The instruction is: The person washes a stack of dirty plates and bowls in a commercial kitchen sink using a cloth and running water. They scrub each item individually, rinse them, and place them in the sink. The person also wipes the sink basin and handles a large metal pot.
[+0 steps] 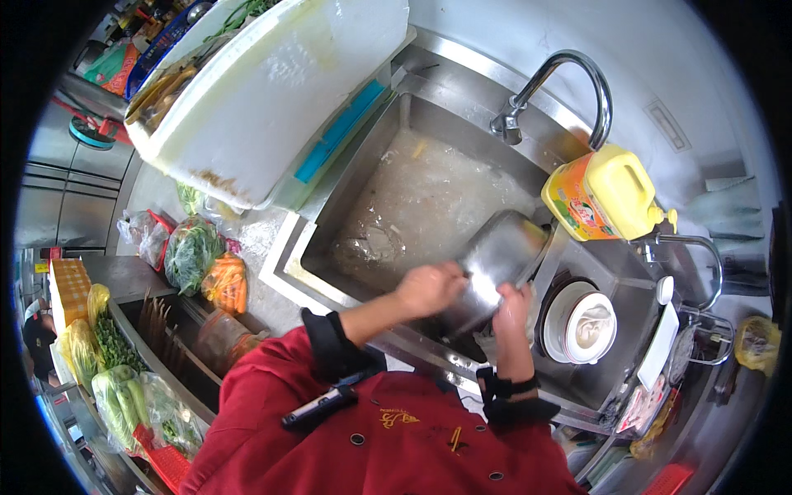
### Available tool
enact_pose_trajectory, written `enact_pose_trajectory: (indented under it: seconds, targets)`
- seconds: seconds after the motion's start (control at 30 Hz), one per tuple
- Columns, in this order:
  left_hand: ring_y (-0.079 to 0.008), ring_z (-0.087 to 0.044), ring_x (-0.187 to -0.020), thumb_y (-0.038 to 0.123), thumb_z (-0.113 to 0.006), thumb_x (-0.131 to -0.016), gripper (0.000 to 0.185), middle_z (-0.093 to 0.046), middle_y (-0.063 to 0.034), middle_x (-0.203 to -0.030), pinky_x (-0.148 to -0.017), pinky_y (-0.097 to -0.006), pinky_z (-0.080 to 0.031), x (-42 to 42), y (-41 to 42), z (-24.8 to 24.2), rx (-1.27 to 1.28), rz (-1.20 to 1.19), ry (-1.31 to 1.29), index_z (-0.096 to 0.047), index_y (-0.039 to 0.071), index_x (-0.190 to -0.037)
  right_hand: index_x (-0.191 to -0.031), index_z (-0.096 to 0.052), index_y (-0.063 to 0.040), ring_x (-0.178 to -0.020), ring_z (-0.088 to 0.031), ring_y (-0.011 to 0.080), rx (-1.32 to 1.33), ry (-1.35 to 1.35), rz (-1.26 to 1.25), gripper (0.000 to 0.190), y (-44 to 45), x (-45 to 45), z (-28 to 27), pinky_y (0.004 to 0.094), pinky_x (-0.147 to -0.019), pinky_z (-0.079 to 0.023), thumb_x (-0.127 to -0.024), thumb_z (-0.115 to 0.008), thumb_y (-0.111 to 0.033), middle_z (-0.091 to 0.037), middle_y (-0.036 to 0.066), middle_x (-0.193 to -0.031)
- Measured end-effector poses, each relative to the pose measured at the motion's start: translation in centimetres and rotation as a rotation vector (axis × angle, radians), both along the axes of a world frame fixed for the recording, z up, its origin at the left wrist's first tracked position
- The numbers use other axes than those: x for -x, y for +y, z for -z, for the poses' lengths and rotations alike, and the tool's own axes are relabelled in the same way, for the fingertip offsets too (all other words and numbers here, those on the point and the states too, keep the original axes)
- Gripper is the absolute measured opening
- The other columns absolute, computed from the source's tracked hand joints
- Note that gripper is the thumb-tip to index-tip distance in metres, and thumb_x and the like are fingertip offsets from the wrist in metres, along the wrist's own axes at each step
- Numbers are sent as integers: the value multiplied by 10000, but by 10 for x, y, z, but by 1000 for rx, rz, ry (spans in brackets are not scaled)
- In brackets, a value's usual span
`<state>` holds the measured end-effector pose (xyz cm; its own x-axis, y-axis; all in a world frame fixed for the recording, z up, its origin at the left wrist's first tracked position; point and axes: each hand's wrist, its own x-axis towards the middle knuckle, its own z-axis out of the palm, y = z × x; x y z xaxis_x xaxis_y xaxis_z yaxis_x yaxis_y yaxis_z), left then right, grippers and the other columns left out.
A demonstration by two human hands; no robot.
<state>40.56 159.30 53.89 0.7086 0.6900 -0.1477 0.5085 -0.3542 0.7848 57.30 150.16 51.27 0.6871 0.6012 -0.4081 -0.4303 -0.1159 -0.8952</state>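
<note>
A stainless steel basin [495, 266] is tilted on its side at the right part of a large steel sink [346, 216], its rounded outside facing me. My left hand [433, 288] is at its near left side, fingers curled; what it holds, if anything, is hidden. My right hand [513, 304] grips the basin's lower rim. Cloudy, foamy water [427, 192] lies in the sink. Behind the sink stands a curved chrome faucet [578, 62].
A yellow detergent jug [600, 195] stands on the sink's ledge. Stacked white bowls [578, 322] sit in the smaller right basin. A large white container [278, 93] borders the sink at upper left. Bagged vegetables [195, 253] lie on the floor at left.
</note>
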Motion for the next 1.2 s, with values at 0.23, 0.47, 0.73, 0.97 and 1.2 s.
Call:
enact_pose_trajectory:
  seconds: [0.23,0.47,0.73,0.97,1.2]
  targets:
    - [-363,-581,-1021,227,-492,-830,287,-620,-174,-1080,-838,-450,-466,93,111,240,141,292,666,-627,63,-1024,-1004,-617,31,-767,-546,93,44,-97,-188,396,-38,3,-8,217,-713,-427,-659,-427,71,-610,-7,-869]
    - [-331,-619,-932,144,-601,-724,204,-649,-161,-989,-771,-423,-485,13,98,278,94,312,583,-652,28,-884,-991,-607,25,-773,-555,106,42,-56,-76,389,-55,-1,-1,222,-718,-429,-644,-438,78,-615,14,-872]
    - [-126,-568,-615,116,-648,-700,133,-632,-44,-676,-573,-320,-476,-7,204,108,117,-410,104,-665,10,-777,-977,-604,7,-692,-516,79,-90,49,-11,350,-41,14,14,206,-627,-404,-665,-466,86,-597,-2,-841]
    - [-305,-625,-892,247,-705,-710,408,-638,-202,-949,-770,-407,-481,-74,346,8,-273,-755,-156,-562,3,-1005,-962,-599,-4,-681,-504,69,-101,108,-5,337,-47,18,17,199,-608,-394,-667,-474,99,-587,-10,-827]
    - [-337,-298,-1327,349,-762,-688,1029,-260,-188,-1458,-1058,-391,-324,-106,423,109,-28,-589,106,-126,80,-1451,-986,-591,-4,-652,-489,59,-58,82,32,354,-45,17,4,198,-566,-378,-678,-469,123,-570,-19,-798]
